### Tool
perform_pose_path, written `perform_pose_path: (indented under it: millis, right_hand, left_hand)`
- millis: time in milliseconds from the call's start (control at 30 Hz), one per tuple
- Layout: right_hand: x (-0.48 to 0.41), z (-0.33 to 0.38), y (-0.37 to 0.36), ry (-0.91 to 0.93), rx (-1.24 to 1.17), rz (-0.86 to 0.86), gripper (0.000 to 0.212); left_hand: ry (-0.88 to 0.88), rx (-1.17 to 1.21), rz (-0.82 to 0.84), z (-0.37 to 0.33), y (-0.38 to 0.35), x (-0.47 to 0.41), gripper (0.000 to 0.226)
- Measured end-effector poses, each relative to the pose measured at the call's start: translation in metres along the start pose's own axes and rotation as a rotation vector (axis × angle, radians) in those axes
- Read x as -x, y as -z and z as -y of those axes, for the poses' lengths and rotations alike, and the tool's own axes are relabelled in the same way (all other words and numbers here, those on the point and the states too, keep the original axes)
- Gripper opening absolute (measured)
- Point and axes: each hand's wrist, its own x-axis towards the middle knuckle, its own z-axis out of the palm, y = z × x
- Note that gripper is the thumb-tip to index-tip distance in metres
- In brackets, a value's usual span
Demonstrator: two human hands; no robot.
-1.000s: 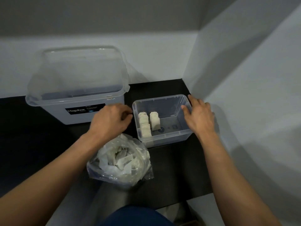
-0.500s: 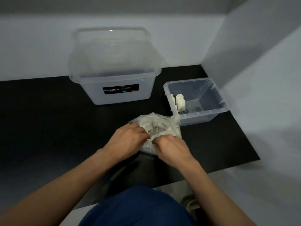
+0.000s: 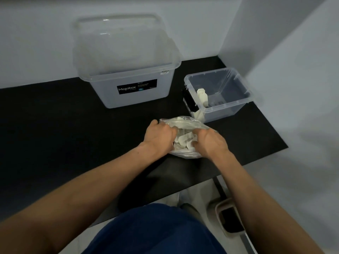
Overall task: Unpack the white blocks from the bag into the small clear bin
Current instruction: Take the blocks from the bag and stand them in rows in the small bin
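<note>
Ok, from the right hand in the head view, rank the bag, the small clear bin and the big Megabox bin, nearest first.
1. Bag: under the right hand, gripped at its edge.
2. Small clear bin: just beyond, to the right.
3. Megabox bin: farthest, back left by the wall.

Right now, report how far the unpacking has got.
Done: a few white blocks already sit in the small clear bin. In hand: the left hand and right hand both grip the bag at its mouth. Left: many blocks show inside the bag.
</note>
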Motion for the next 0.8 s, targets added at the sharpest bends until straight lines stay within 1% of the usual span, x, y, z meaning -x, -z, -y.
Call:
perform_pose_path:
  millis: [67,133,200,267,300,433,567,667,767,800]
  right_hand:
    - [-0.003,0.000,-0.005,-0.011,-0.042,0.006,0.044]
    - [-0.003,-0.001,-0.006,-0.002,-0.075,-0.012,0.042]
    - [-0.004,-0.003,-0.005,0.018,-0.090,-0.019,0.045]
    - [-0.005,-0.006,-0.001,0.027,-0.093,-0.015,0.048]
    - [-0.006,-0.008,-0.001,0.025,-0.091,-0.017,0.046]
    - [-0.008,-0.014,-0.002,0.022,-0.028,-0.067,0.029]
    - [-0.011,-0.015,-0.003,0.044,0.009,-0.092,0.031]
    - [-0.013,-0.018,-0.005,0.059,0.000,-0.088,0.030]
    - [-0.016,-0.021,-0.003,0.069,-0.018,-0.064,0.029]
    - [-0.017,-0.023,-0.002,0.073,-0.028,-0.057,0.031]
  left_hand:
    - [-0.096,-0.002,-0.050,-0.005,-0.005,-0.004,0.026]
    - [-0.126,0.033,-0.064,-0.012,-0.007,-0.010,0.026]
    - [-0.061,0.109,-0.061,-0.017,-0.010,-0.018,0.029]
    - [0.005,0.169,-0.042,-0.019,-0.015,-0.027,0.038]
    - [0.021,0.187,-0.023,-0.020,-0.018,-0.030,0.040]
    - [0.078,0.254,-0.040,-0.021,-0.024,-0.037,0.028]
    - [0.121,0.317,0.011,-0.022,-0.024,-0.041,0.033]
    - [0.135,0.407,0.031,-0.024,-0.021,-0.042,0.017]
    - [0.133,0.496,-0.038,-0.020,-0.016,-0.039,0.008]
    - [0.129,0.527,-0.074,-0.017,-0.014,-0.038,0.008]
